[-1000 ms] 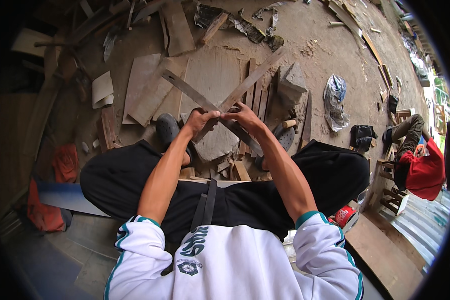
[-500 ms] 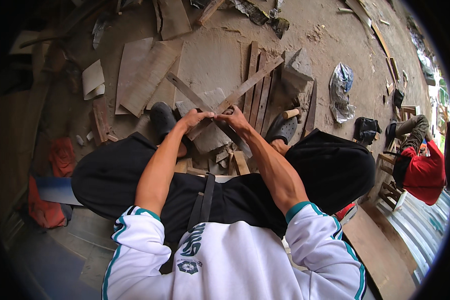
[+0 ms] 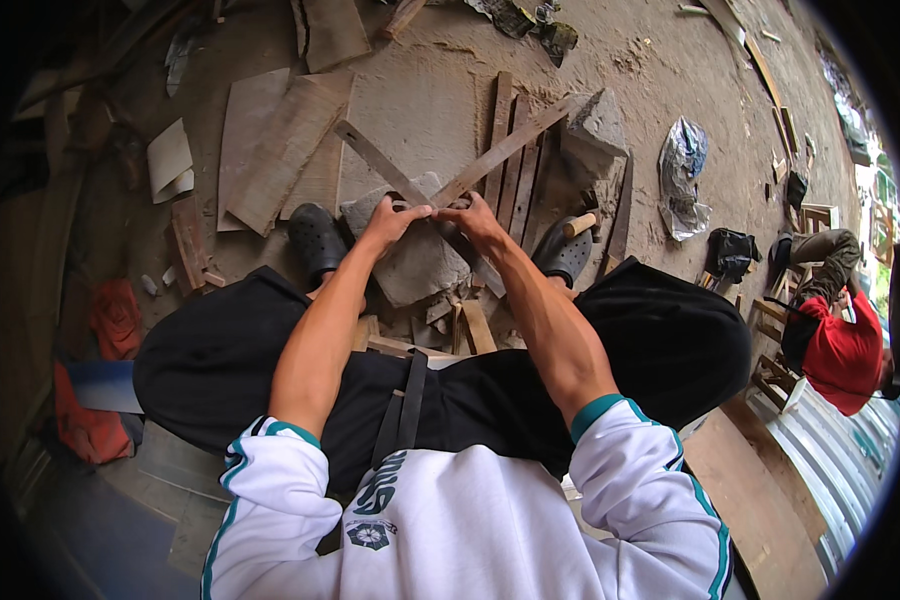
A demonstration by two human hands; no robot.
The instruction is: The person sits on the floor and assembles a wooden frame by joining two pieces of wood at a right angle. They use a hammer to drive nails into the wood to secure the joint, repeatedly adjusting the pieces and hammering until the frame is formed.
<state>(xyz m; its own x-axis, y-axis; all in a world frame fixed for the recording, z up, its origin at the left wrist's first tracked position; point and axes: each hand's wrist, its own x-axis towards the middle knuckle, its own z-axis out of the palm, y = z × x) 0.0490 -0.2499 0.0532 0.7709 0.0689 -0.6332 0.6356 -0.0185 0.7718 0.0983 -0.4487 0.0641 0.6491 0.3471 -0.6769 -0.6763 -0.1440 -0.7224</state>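
Note:
My left hand [image 3: 392, 220] and my right hand [image 3: 475, 222] meet over a grey stone block [image 3: 410, 265] between my feet. Their fingertips pinch two flat strips where these cross. One strip [image 3: 372, 155] runs from the upper left, under the hands, toward the lower right. The paler wooden strip [image 3: 510, 148] slants from the hands to the upper right, across several dark slats [image 3: 520, 185] on the ground. Both hands are closed; fingers hide the exact contact, and the paler strip's near end is at the fingertips.
A wooden-handled tool [image 3: 578, 226] lies by my right shoe [image 3: 562, 255]. Beyond stand a concrete lump [image 3: 595, 135] and crumpled foil [image 3: 682, 180]. Thin boards [image 3: 280, 150] lie at left. A person in red [image 3: 840, 350] sits at far right.
The paler strip has shifted up and right; its lower end, which stuck out below my left hand, now sits at the fingers. My hands have moved slightly away from me.

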